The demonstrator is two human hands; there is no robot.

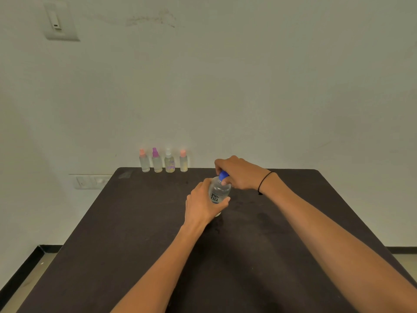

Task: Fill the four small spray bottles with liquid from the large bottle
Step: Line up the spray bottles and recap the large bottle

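The large clear bottle (218, 191) with dark lettering stands on the dark table (140, 233), a little right of the middle. My left hand (202, 205) grips its body from the left. My right hand (237, 173) grips its blue cap (223, 175) from above. Several small spray bottles stand in a row at the table's far edge against the wall: an orange-capped one (144, 161), a purple-capped one (156, 161), a white-capped one (169, 161) and another orange-capped one (183, 161). All have their caps on.
A pale wall rises right behind the table's far edge. A wall socket plate (92, 181) sits low at the left, a switch plate (59, 21) high up. The floor shows at the lower left, beyond the table's left edge.
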